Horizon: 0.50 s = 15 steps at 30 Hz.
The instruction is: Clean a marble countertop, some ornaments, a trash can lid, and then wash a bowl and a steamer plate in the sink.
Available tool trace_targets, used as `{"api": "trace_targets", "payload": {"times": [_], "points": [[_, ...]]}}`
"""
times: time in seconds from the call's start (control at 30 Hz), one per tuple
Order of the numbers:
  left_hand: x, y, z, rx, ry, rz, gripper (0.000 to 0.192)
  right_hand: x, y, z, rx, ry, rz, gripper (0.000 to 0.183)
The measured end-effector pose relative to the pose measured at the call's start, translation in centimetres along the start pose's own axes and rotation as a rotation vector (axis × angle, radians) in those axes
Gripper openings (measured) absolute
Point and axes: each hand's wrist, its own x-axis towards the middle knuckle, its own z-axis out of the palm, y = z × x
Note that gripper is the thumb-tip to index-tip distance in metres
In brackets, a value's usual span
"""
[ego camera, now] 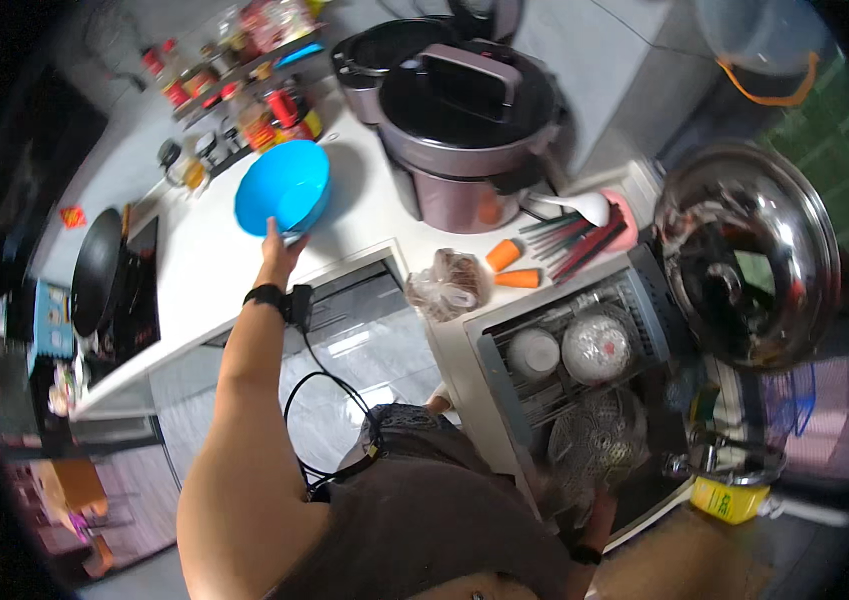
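My left hand grips the rim of a light blue bowl, thumb over the near edge, tilted above the white counter beside the condiment bottles. Down at the right, my blurred right hand is low at the sink, beside a clear patterned colander with something pale green in it; its fingers are hard to make out. Beyond the colander, a white bowl and a clear bowl stand on a rack over the sink. Carrot pieces and a knotted plastic bag lie on the counter.
A large pressure cooker stands at the back. Bottles line the wall; a black wok is on the hob at left. Right of the sink are a big steel lid or basin and a yellow bottle. A black cable hangs from my left wrist.
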Motion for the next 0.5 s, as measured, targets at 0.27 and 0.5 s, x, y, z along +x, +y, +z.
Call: {"api": "trace_targets", "payload": {"times": [0.27, 0.5], "points": [[-16.9, -3.4, 14.0, 0.442, -0.348, -0.136, 0.033, 1.0, -1.4, 0.3, 0.398, 0.249, 0.339, 0.031], [-38.1, -21.6, 25.3, 0.914, -1.385, -1.192, 0.038, 3.1, 4.8, -0.9, 1.029, 0.313, 0.366, 0.043]]}}
